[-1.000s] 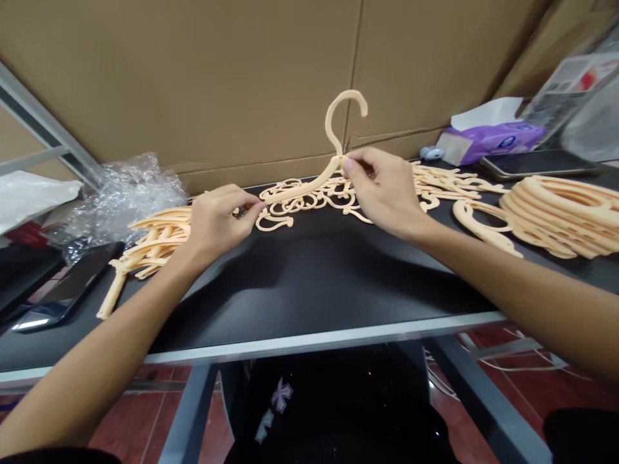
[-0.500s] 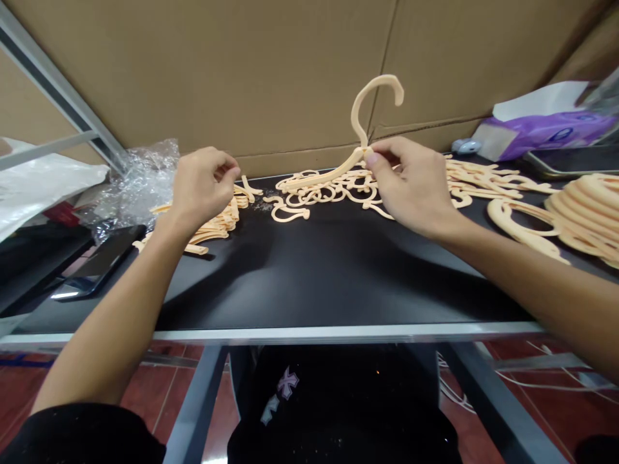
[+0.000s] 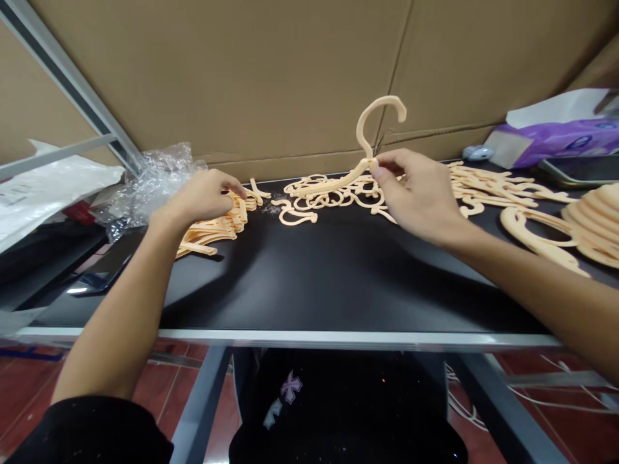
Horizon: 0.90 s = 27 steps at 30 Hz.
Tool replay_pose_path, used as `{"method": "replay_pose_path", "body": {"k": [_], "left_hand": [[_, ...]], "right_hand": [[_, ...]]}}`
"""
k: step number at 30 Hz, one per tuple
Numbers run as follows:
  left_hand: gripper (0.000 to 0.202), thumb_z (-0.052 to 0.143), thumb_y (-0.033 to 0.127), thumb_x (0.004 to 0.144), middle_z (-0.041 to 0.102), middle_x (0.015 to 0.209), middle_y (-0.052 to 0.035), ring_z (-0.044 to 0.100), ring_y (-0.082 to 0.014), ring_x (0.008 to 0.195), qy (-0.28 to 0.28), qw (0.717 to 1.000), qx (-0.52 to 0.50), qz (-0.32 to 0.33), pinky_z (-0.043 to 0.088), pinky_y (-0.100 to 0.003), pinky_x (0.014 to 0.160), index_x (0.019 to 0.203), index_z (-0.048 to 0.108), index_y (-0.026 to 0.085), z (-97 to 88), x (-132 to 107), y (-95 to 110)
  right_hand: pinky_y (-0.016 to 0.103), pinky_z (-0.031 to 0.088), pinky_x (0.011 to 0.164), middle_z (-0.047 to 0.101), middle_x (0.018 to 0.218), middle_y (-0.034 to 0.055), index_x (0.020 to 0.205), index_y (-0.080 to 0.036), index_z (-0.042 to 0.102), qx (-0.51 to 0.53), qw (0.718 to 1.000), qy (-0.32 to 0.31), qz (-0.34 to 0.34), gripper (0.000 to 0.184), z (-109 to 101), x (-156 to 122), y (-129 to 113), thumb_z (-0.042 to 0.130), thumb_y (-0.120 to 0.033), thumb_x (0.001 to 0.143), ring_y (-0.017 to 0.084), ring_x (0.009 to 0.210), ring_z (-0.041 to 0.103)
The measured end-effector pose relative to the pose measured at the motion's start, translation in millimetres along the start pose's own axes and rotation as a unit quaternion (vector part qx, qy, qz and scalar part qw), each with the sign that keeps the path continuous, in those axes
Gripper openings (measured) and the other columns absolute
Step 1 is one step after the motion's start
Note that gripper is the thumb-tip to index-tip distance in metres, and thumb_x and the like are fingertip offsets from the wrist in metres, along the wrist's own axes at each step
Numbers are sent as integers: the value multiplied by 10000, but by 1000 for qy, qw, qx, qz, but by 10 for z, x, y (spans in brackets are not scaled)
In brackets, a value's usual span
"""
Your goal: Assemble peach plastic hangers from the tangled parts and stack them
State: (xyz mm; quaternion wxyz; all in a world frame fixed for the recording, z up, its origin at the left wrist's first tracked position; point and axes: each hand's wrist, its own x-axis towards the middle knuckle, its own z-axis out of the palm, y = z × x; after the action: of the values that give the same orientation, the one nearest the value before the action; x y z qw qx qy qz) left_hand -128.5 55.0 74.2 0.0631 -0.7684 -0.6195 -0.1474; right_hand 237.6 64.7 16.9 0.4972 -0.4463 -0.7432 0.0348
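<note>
1. Head view: the right hand (image 3: 416,193) pinches a peach plastic hanger (image 3: 338,185) at its neck between thumb and fingers, hook upright, over the far middle of the black table (image 3: 314,283).
2. The left hand (image 3: 200,200), fingers apart, rests on aligned hangers (image 3: 213,233) at far left.
3. A tangled hanger heap (image 3: 329,201) remains centrally; a stack of curved hangers (image 3: 597,225) lies at right.

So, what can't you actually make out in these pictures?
All from the head camera:
- Right hand: its fingers hide the grip on the peach plastic hanger.
- Left hand: covers part of the pile of plastic pieces.
- Stacked plastic rings: cut off by the right edge.
</note>
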Motion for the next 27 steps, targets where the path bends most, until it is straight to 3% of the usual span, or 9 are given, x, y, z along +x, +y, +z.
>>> {"method": "replay_pose_path", "body": {"k": [3, 8, 13, 15, 19, 24, 27], "left_hand": [[414, 547, 225, 631, 832, 1031, -55, 755, -348, 1001, -1, 1000, -1, 20, 566, -452, 975, 905, 854, 261, 30, -14, 170], [365, 564, 284, 816, 822, 1138, -59, 744, -294, 1095, 90, 989, -65, 100, 548, -427, 1042, 1075, 820, 258, 197, -102, 585], [431, 608, 455, 955, 799, 1217, -98, 745, -258, 1090, 125, 956, -161, 212, 557, -364, 995, 1259, 735, 177, 412, -287, 1054], [356, 586, 417, 991, 814, 1106, -88, 753, -218, 957, 147, 945, -185, 227, 562, -308, 893, 1171, 751, 159, 455, -337, 1156], [302, 574, 388, 1000, 800, 868, -48, 704, -174, 738, 157, 946, -196, 205, 518, -262, 719, 941, 773, 170, 420, -363, 1206], [320, 612, 431, 973, 787, 808, -25, 668, -171, 691, 137, 951, -227, 157, 481, -272, 669, 866, 806, 200, 304, -347, 1171], [310, 640, 440, 954, 776, 788, -22, 656, -175, 697, 127, 948, -267, 117, 476, -272, 646, 876, 826, 204, 309, -344, 1160]], "right_hand": [[443, 541, 851, 796, 1064, 100, 1076, -220, 755, 18, 1000, -8, -2, 245, 6, -3, -18, 560, -354, 1011, 273, 946, 712], [436, 546, 882, 785, 1065, 104, 1109, -211, 767, 34, 998, -47, -23, 233, 14, -41, -101, 576, -299, 1008, 267, 955, 710], [392, 542, 899, 794, 1060, 93, 1103, -201, 756, 51, 987, -51, -143, 220, 97, -154, -219, 561, -263, 1022, 234, 955, 714], [369, 542, 880, 796, 1072, 86, 1096, -195, 742, 78, 974, -53, -205, 213, 150, -210, -263, 544, -247, 1037, 217, 962, 713], [336, 533, 828, 789, 1028, 74, 1083, -181, 728, 106, 961, -68, -248, 192, 207, -261, -301, 543, -214, 1045, 190, 921, 701], [342, 502, 807, 768, 942, 85, 952, -165, 750, 49, 973, -85, -208, 153, 147, -189, -230, 632, -253, 991, 204, 874, 669], [351, 490, 825, 772, 954, 90, 964, -164, 777, 25, 976, -105, -192, 167, 114, -151, -176, 637, -253, 981, 210, 876, 659]]}}
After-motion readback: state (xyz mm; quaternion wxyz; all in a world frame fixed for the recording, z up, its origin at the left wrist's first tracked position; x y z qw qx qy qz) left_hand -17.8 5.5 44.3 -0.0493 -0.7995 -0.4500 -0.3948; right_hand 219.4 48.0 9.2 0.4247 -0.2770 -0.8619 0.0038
